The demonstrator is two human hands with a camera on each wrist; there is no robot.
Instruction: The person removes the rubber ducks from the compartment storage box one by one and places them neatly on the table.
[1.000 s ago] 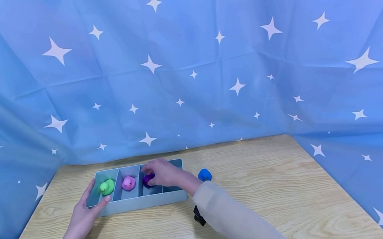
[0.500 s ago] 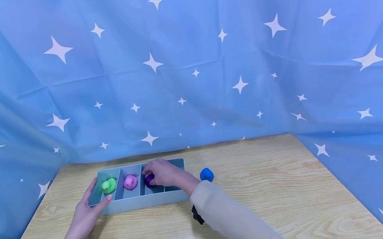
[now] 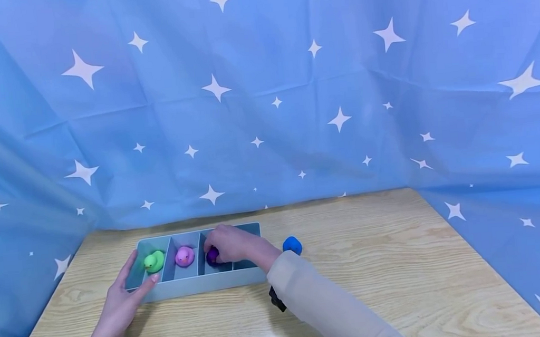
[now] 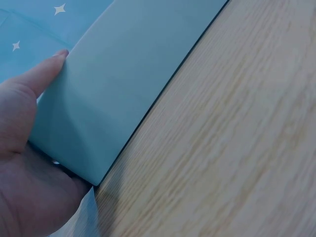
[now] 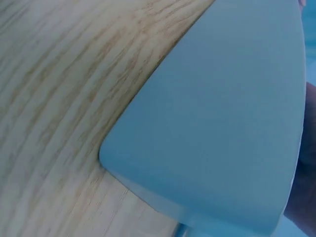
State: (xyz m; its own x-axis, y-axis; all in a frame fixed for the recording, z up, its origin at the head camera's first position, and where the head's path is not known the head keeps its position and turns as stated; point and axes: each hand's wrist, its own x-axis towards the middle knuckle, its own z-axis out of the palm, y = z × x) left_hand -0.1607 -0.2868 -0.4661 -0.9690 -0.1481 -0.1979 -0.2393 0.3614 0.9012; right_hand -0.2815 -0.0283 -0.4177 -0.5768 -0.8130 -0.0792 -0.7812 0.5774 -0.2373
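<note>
A pale blue divided tray lies across the left part of the table. My left hand grips its left end, thumb at the front rim and fingers along the end wall; the left wrist view shows the thumb at the rim. A green rubber duck sits in the leftmost compartment, and a pink rubber duck in the one beside it. Inside the third compartment, my right hand holds a purple rubber duck, partly hidden by the fingers. The right wrist view mostly shows the tray's outer wall.
A small blue rounded toy lies on the wooden table, just right of the tray and near my right sleeve. Below that forearm hangs a black wrist device. A blue star-patterned cloth stands behind the table.
The right hand's fingers have shifted slightly on the purple duck, which stays in the third compartment. The left hand keeps its grip on the tray. The head view has moved a little.
</note>
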